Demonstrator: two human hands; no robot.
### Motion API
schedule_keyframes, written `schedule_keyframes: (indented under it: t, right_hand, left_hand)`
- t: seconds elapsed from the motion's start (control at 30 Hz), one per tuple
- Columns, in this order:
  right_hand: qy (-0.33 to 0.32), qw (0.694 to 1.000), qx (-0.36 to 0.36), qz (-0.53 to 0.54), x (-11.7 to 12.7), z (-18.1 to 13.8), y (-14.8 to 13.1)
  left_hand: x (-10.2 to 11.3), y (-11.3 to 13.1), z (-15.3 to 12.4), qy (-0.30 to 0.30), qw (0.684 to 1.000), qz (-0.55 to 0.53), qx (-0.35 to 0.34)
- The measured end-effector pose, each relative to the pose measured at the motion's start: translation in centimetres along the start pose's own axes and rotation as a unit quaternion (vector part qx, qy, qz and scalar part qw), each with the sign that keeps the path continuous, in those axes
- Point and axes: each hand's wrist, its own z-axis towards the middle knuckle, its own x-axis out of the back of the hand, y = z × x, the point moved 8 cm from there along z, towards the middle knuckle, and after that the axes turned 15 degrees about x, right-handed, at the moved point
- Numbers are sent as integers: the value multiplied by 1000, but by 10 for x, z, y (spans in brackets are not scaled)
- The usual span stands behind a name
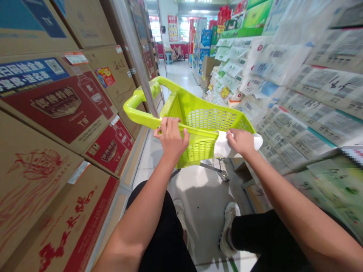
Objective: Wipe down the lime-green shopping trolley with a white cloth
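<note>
A lime-green plastic shopping cart [204, 117] stands in the aisle in front of me, its basket showing nothing inside. My left hand [171, 138] is closed over the near rim of the basket at its left side. My right hand [240, 141] presses a white cloth [222, 145] against the right end of the same rim, fingers curled on it. Both forearms reach forward from the bottom of the view. My legs in black trousers and white shoes [228, 226] show below.
Stacked cardboard cartons [56, 113] with red prints wall the left side. Packs of tissue paper [300, 98] fill shelves on the right. The tiled aisle [181, 75] runs ahead toward a blue stool [169, 57] and more displays.
</note>
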Motion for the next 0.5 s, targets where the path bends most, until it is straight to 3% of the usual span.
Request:
schedule_keyframes:
  t: [0.07, 0.2, 0.3, 0.43, 0.5]
  right_hand:
    - [25, 1000, 10, -2, 5, -5, -14]
    - [73, 995, 60, 17, 19, 11, -90]
    - [87, 992, 51, 75, 26, 32, -132]
    - [61, 994, 24, 91, 25, 48, -138]
    - [67, 994, 22, 86, 22, 51, -130]
  left_hand:
    - [1, 7, -5, 9, 1000, -4, 10]
    - [3, 20, -12, 12, 1000, -7, 10]
    - [7, 17, -11, 5, 999, -30, 14]
    - [26, 8, -9, 11, 997, -58, -40]
    - [48, 2, -10, 60, 993, -60, -84]
